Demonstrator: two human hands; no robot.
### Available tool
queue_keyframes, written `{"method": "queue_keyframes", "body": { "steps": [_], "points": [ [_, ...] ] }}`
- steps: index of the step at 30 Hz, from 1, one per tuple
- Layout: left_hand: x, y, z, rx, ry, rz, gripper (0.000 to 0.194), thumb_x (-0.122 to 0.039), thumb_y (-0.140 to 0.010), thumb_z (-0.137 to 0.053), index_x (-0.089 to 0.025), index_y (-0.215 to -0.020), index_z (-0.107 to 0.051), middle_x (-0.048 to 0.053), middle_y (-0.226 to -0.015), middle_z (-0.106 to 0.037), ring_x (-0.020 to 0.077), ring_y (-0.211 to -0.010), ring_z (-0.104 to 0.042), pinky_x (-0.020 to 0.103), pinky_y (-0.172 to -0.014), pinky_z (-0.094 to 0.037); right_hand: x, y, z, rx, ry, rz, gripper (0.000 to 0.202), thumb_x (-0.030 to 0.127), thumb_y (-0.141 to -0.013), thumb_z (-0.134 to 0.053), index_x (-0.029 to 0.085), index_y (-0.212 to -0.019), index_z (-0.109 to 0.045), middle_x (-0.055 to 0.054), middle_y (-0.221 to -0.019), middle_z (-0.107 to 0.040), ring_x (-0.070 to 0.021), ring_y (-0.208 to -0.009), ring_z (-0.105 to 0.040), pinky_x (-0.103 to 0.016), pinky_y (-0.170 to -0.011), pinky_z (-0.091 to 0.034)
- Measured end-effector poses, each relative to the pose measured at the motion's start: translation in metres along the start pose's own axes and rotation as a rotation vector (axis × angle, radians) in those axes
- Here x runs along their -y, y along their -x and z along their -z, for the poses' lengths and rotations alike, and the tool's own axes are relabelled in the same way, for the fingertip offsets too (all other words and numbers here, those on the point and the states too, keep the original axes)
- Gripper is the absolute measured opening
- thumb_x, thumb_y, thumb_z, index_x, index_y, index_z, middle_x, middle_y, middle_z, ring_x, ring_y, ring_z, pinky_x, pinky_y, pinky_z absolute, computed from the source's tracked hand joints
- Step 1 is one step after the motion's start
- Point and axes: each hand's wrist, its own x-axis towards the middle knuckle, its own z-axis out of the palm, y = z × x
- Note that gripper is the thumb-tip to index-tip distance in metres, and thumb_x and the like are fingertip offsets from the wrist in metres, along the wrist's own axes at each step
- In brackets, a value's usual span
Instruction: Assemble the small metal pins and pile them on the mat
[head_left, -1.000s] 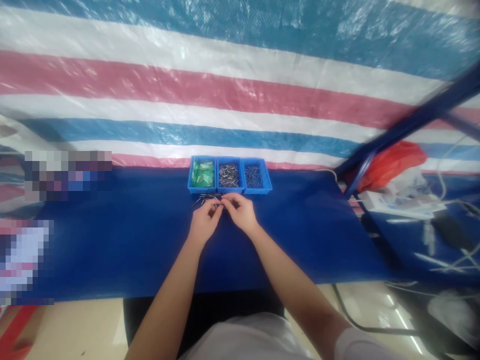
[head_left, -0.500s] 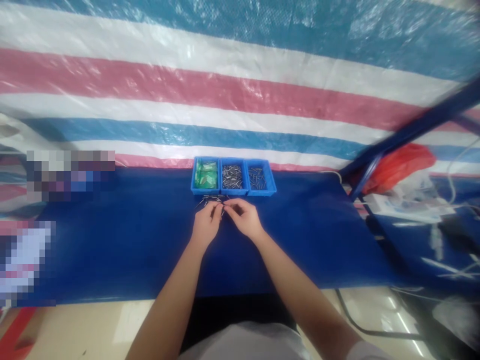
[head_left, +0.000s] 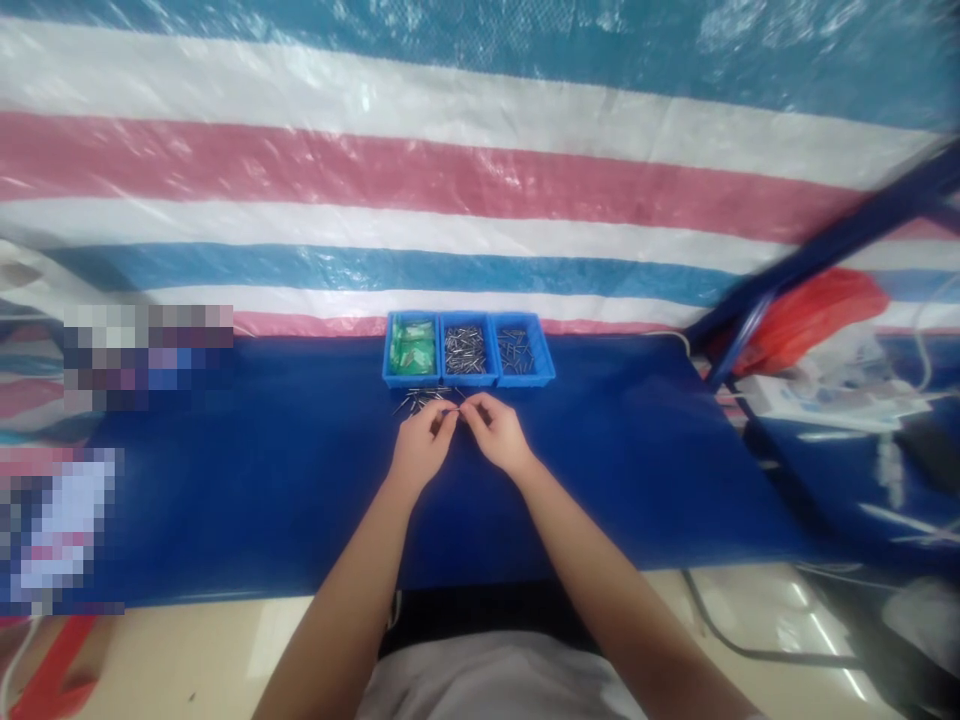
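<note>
My left hand (head_left: 424,440) and my right hand (head_left: 496,432) meet just in front of the bins, fingertips pinched together. Between them is a small, thin metal piece (head_left: 457,409), largely covered by the fingers; its exact kind is too small to tell. Beyond my left fingers, a loose pile of slim metal pieces (head_left: 415,402) lies on the blue table. The middle blue bin (head_left: 469,381) is filled with short shiny metal pieces (head_left: 465,352). Thinner, darker metal pieces (head_left: 515,350) lie more sparsely in the right blue bin (head_left: 529,380).
The left blue bin (head_left: 411,381) contains green-and-clear packets (head_left: 414,350). A striped plastic sheet (head_left: 465,180) hangs behind the blue table (head_left: 247,480). To the right are a dark blue metal frame (head_left: 742,335), a red plastic bag (head_left: 817,315) and white items. Blurred-out patches cover the left side.
Both hands have shifted slightly right, still pinched together. The thin piece that pointed down between the fingers now shows less. The view has moved a little.
</note>
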Motion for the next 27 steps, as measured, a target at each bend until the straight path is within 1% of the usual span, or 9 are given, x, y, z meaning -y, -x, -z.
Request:
{"method": "queue_keyframes", "body": {
  "steps": [5,8,10,13,16,19,22,24,27],
  "points": [
    [-0.0019,-0.0013,0.0002,0.006,0.015,0.004,0.027,-0.045,-0.097,-0.055,-0.025,-0.108,-0.069,0.000,-0.075,-0.069,0.0145,-0.067,-0.065,0.027,-0.069,-0.051,0.0000,-0.0017,0.0003,0.012,0.017,0.000,0.033,0.047,-0.098,-0.054,0.020,-0.085,-0.067,-0.004,-0.079,-0.071,-0.0177,-0.070,-0.065,-0.030,-0.067,-0.052],
    [-0.0032,-0.0015,0.0011,0.007,0.006,-0.013,0.026,-0.045,-0.097,-0.054,-0.025,-0.105,-0.068,-0.001,-0.073,-0.068,0.0138,-0.066,-0.064,0.026,-0.068,-0.050,-0.0017,-0.0019,-0.0004,0.024,0.028,0.011,0.036,0.049,-0.099,-0.053,0.020,-0.083,-0.067,-0.003,-0.077,-0.071,-0.0173,-0.070,-0.065,-0.029,-0.067,-0.051],
    [-0.0032,-0.0014,0.0016,0.007,0.006,-0.016,0.026,-0.045,-0.098,-0.053,-0.024,-0.104,-0.068,-0.001,-0.074,-0.068,0.0135,-0.066,-0.064,0.026,-0.068,-0.049,-0.0028,-0.0018,-0.0013,0.022,0.007,-0.001,0.036,0.050,-0.099,-0.053,0.021,-0.086,-0.068,-0.003,-0.077,-0.071,-0.0169,-0.069,-0.065,-0.029,-0.066,-0.052],
    [-0.0016,-0.0014,0.0016,-0.002,0.016,0.000,0.028,-0.047,-0.098,-0.052,-0.024,-0.102,-0.067,-0.001,-0.072,-0.067,0.0134,-0.064,-0.062,0.026,-0.067,-0.049,-0.0030,-0.0018,-0.0031,0.012,-0.049,-0.014,0.032,0.050,-0.096,-0.057,0.020,-0.091,-0.069,-0.003,-0.080,-0.073,-0.0169,-0.069,-0.066,-0.029,-0.065,-0.053],
    [0.0003,-0.0017,0.0016,-0.022,0.024,0.013,0.030,-0.048,-0.098,-0.051,-0.023,-0.098,-0.067,-0.001,-0.073,-0.067,0.0134,-0.064,-0.062,0.026,-0.067,-0.049,-0.0020,-0.0022,-0.0048,0.015,-0.071,0.001,0.027,0.046,-0.093,-0.063,0.021,-0.097,-0.070,-0.005,-0.085,-0.074,-0.0178,-0.072,-0.068,-0.030,-0.065,-0.055],
    [0.0004,-0.0018,0.0022,-0.032,0.023,0.013,0.031,-0.047,-0.099,-0.049,-0.022,-0.096,-0.067,0.000,-0.073,-0.068,0.0134,-0.065,-0.062,0.026,-0.067,-0.049,-0.0013,-0.0022,-0.0053,0.011,-0.048,0.033,0.022,0.042,-0.091,-0.066,0.022,-0.097,-0.072,-0.005,-0.087,-0.073,-0.0181,-0.072,-0.068,-0.031,-0.065,-0.055],
    [-0.0008,-0.0014,0.0027,-0.020,0.011,0.016,0.031,-0.048,-0.098,-0.050,-0.022,-0.094,-0.068,0.000,-0.073,-0.068,0.0136,-0.065,-0.062,0.026,-0.067,-0.048,-0.0010,-0.0017,-0.0041,-0.012,-0.022,0.054,0.020,0.040,-0.093,-0.064,0.022,-0.097,-0.072,-0.006,-0.092,-0.074,-0.0190,-0.076,-0.068,-0.032,-0.068,-0.056],
    [-0.0010,-0.0011,0.0025,-0.018,0.014,0.018,0.030,-0.048,-0.098,-0.052,-0.022,-0.097,-0.068,0.000,-0.074,-0.069,0.0136,-0.066,-0.063,0.026,-0.067,-0.049,-0.0007,-0.0014,-0.0027,-0.012,-0.016,0.053,0.021,0.040,-0.094,-0.063,0.022,-0.097,-0.072,-0.007,-0.093,-0.074,-0.0193,-0.077,-0.068,-0.033,-0.069,-0.056],
    [-0.0002,-0.0006,0.0019,-0.021,0.046,0.015,0.028,-0.047,-0.096,-0.055,-0.024,-0.104,-0.068,0.000,-0.075,-0.069,0.0133,-0.064,-0.063,0.026,-0.067,-0.050,-0.0009,-0.0010,-0.0010,-0.004,-0.017,0.048,0.023,0.042,-0.095,-0.062,0.022,-0.096,-0.071,-0.005,-0.090,-0.074,-0.0188,-0.075,-0.067,-0.032,-0.068,-0.055]
  ]
}}
